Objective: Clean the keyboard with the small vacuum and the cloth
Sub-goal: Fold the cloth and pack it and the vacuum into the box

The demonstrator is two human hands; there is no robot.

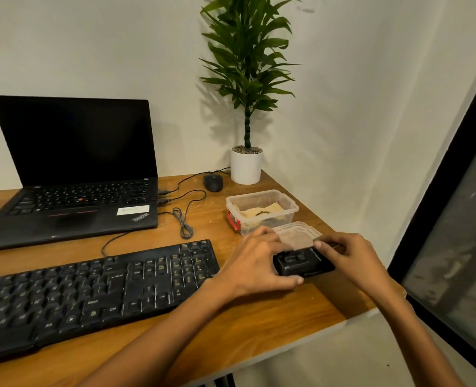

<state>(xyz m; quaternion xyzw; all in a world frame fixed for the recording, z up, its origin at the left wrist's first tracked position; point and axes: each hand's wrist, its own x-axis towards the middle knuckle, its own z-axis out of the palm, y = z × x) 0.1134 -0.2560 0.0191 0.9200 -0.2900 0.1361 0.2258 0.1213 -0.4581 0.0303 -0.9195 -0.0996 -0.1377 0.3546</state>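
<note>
Indoors, a wooden desk (259, 325) bearing the keyboard (91, 297) meets white walls (105, 46).

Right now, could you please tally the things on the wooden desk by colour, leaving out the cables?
Black: 4 (open laptop, full-size keyboard, oval mouse, small boxy vacuum)
Clear: 2 (plastic box with red latch, its plastic lid)
White: 1 (round plant pot)
Beige: 1 (folded cloth inside the box)
Total: 8

Laptop (72, 174), mouse (213, 182) and potted plant (246, 166) on desk (259, 325).

small black vacuum (304, 263) is just right of black keyboard (91, 297).
</note>
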